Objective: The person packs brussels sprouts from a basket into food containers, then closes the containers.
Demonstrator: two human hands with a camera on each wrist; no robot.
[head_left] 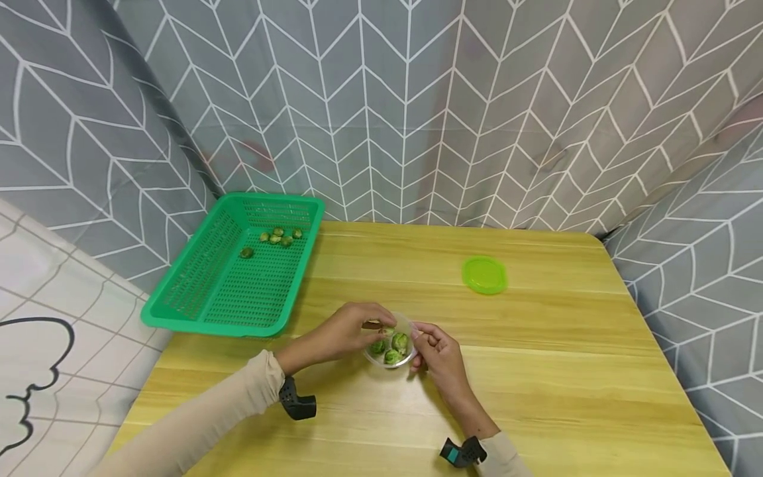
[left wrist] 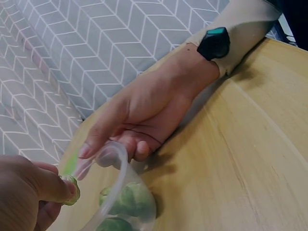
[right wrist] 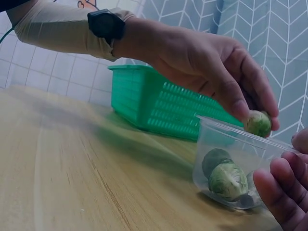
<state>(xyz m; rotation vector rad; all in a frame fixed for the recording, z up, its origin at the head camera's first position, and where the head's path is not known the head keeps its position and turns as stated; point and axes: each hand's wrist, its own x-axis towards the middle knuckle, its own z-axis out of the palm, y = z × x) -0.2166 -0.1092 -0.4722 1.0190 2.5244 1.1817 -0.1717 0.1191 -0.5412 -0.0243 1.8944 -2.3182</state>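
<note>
A round clear plastic container (right wrist: 207, 159) stands on the table with several Brussels sprouts (right wrist: 228, 181) inside. Over its rim my left hand (head_left: 353, 330) pinches one Brussels sprout (right wrist: 258, 123) between thumb and fingers. On the opposite side, my right hand (head_left: 442, 361) grips the container's rim, thumb on top and fingers against the outer wall. In the left wrist view, the held sprout (left wrist: 71, 189) shows only partly past the thumb.
A green plastic basket (head_left: 214, 328) at the left holds several more sprouts (head_left: 276, 236) near its far end. Toward the back right lies a bright green round lid (head_left: 485, 275) on the wooden table (head_left: 566, 371). A patterned curtain (head_left: 405, 112) hangs behind.
</note>
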